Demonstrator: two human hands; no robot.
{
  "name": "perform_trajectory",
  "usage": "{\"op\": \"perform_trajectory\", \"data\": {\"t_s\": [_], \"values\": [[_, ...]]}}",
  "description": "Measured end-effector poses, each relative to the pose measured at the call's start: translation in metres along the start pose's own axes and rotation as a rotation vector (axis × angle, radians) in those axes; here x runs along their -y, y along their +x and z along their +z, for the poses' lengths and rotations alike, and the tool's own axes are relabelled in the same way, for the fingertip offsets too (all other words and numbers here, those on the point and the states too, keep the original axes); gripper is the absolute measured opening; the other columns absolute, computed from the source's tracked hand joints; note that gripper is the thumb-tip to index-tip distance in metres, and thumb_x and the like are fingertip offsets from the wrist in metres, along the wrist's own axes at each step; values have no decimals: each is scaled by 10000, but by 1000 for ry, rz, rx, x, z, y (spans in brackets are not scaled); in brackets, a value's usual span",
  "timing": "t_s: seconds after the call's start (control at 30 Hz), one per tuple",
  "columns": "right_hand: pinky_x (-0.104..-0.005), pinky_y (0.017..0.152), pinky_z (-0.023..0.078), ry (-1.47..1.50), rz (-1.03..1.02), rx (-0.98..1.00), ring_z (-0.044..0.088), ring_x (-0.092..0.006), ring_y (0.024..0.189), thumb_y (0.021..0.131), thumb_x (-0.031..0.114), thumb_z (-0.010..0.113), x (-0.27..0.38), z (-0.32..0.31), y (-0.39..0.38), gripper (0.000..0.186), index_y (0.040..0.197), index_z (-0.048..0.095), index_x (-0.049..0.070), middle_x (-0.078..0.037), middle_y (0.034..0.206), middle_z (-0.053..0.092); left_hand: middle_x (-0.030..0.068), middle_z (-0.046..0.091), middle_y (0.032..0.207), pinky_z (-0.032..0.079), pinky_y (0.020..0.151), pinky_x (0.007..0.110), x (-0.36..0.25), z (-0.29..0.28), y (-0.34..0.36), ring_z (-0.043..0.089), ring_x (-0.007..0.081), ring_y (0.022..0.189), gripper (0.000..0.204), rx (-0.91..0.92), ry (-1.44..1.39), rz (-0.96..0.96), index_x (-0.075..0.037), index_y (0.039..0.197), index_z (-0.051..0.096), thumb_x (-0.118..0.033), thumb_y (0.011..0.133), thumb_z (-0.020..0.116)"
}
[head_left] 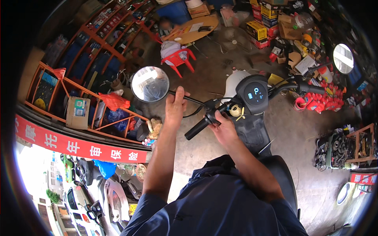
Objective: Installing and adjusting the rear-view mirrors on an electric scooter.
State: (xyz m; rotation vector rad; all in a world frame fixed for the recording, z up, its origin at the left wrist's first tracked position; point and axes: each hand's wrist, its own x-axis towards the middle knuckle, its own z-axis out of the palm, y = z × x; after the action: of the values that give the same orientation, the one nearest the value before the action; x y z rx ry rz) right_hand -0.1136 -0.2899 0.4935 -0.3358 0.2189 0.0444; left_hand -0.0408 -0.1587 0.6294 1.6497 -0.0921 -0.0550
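Note:
My left hand [176, 108] is closed on the thin black stem of a round mirror [150, 84], close beside the glass. My right hand [225, 127] grips the left handlebar [197, 129] of a scooter, around the black switch housing inboard of the rubber grip. Its thumb lies on top, and the other fingers are mostly hidden beneath. Just ahead of that hand sit a lit round dashboard [252, 95] and a cream-coloured round part [236, 110], apparently a horn or lock. On the far right handlebar stands a second round mirror [343, 58].
A red plastic chair [179, 59] and a wooden table [197, 29] stand ahead. Stacked boxes [256, 30] and red bottles [323, 100] crowd the right. Orange shelving [91, 107] runs along the left. The black scooter seat [284, 177] is below my right arm.

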Motion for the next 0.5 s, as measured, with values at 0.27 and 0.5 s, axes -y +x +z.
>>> {"op": "perform_trajectory", "data": {"t_s": [0.27, 0.5], "values": [[-414, 969, 436, -105, -2, -5, 588, -188, 1104, 929, 315, 640, 6, -10, -12, 328, 1182, 540, 132, -24, 1146, 642, -72, 410, 613, 233, 457, 209, 13, -8, -1, 334, 20, 516, 366, 106, -16, 95, -49, 932, 609, -408, 978, 553], [-416, 920, 473, -136, -8, 5, 614, -170, 1021, 924, 338, 647, 8, -10, -14, 329, 1168, 541, 145, -6, 1079, 653, -26, 583, 910, 382, 637, 205, 9, -70, -16, 479, 45, 738, 388, -12, -200, 218, -48, 1266, 538, -260, 950, 615]]}}
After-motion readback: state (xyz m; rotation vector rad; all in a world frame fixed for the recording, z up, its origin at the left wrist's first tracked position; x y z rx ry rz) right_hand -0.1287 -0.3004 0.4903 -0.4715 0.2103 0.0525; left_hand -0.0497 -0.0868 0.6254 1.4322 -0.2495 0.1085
